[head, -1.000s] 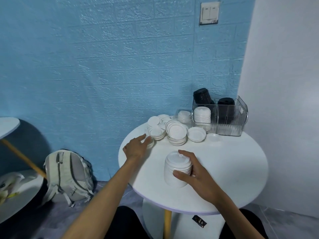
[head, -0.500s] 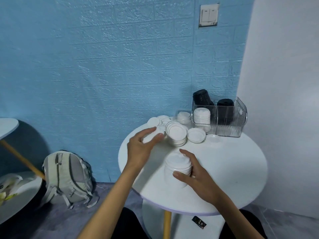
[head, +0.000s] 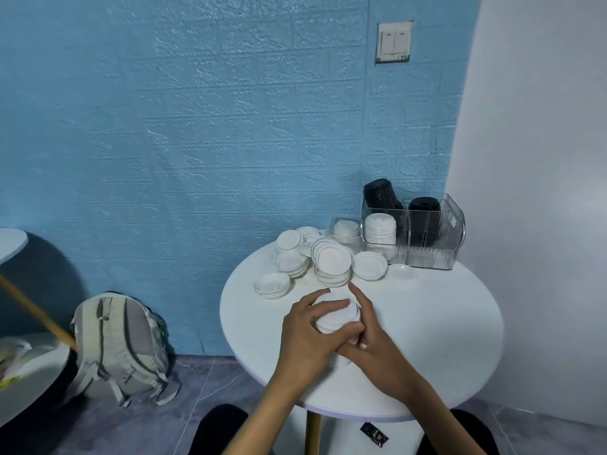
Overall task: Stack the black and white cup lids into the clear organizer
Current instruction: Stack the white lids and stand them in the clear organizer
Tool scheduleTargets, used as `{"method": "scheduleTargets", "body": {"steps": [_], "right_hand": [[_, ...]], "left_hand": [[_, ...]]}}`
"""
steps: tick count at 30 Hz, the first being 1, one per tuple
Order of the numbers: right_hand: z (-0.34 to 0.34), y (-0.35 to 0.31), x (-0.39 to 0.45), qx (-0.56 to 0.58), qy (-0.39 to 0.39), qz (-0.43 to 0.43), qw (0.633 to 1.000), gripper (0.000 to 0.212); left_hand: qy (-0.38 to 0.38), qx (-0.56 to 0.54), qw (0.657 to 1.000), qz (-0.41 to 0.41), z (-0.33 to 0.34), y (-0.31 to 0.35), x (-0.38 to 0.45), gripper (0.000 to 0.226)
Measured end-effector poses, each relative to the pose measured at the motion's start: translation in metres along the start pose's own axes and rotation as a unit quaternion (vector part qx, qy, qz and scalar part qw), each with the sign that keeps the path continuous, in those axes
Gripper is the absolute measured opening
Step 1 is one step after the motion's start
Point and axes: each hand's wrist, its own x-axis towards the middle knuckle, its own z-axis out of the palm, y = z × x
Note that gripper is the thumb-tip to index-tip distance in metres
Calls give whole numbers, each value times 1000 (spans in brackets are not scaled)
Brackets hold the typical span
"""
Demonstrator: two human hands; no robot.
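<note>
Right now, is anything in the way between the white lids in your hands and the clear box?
Yes. Loose piles of white lids and a single upturned lid sit on the table between the held stack of white lids and the clear organizer. Lifting the stack over them should clear the way.

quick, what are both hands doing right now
Left hand: fingers curled over the top of the white lid stack, gripping it.
Right hand: curled round the same stack from the right, holding it.

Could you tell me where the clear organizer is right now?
The clear organizer stands at the round table's far right edge, against the blue wall, right of the loose white lids.
</note>
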Motion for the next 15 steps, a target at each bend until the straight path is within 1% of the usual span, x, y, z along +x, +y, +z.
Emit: {"method": "scheduleTargets", "body": {"steps": [3, 6, 10, 15], "right_hand": [[0, 0, 0, -3, 3, -6, 1000, 91], [0, 1, 1, -10, 1, -8, 1000, 87], [0, 0, 0, -28, 2, -8, 1000, 74], [0, -2, 0, -34, 2, -9, 999, 71]], "left_hand": [[6, -7, 1000, 4, 0, -1, 1, 38], [13, -19, 1000, 6, 0, -1, 0, 38], [41, 10, 999, 12, 2, -3, 0, 40], [54, 25, 998, -3, 4, -6, -3, 38]]}}
